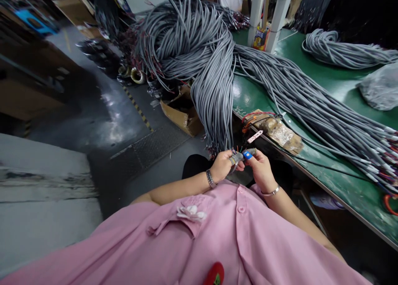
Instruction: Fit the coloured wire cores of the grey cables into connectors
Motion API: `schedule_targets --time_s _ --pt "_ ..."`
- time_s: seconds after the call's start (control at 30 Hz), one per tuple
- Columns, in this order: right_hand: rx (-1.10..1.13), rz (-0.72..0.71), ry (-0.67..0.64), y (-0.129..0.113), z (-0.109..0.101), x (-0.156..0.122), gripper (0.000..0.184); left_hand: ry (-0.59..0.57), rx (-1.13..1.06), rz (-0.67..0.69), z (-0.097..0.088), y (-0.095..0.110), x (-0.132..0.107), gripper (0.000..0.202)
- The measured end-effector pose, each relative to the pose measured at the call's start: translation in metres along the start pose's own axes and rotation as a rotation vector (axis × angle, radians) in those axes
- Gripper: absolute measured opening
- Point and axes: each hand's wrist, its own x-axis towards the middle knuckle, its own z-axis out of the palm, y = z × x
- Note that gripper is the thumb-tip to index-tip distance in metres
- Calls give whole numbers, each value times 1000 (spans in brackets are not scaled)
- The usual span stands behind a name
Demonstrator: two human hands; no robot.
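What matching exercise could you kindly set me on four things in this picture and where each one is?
1 grey cable bundle
2 cardboard box
3 plastic bag
4 left hand

A on the floor beside the green table
B draped over the table's edge
C lying at the table's far right
D pinching coloured wire ends

Pairs: 1-B, 2-A, 3-C, 4-D

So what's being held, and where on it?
Left hand and right hand pinch a grey cable at its stripped end; coloured wires poke out above the fingers.
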Motion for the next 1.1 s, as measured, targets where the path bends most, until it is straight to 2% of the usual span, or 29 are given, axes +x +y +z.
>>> schedule_targets --time_s 0.2,0.37,0.73,0.93,1.1 --pt "15 3 24 4 1 -2 23 37 -7 17 1 0 0 40" --pt "19 13 -26 1 0 -4 21 63 6 37 2 7 -2 37" --pt "-36 -10 -8 -4 0 -2 22 30 30 69 -1 5 -1 34" --pt "-11 13 24 -2 -2 -1 21 61 8 63 2 10 -3 35" --pt "40 45 -27 -4 1 -3 22 48 17 68 1 10 -3 35"
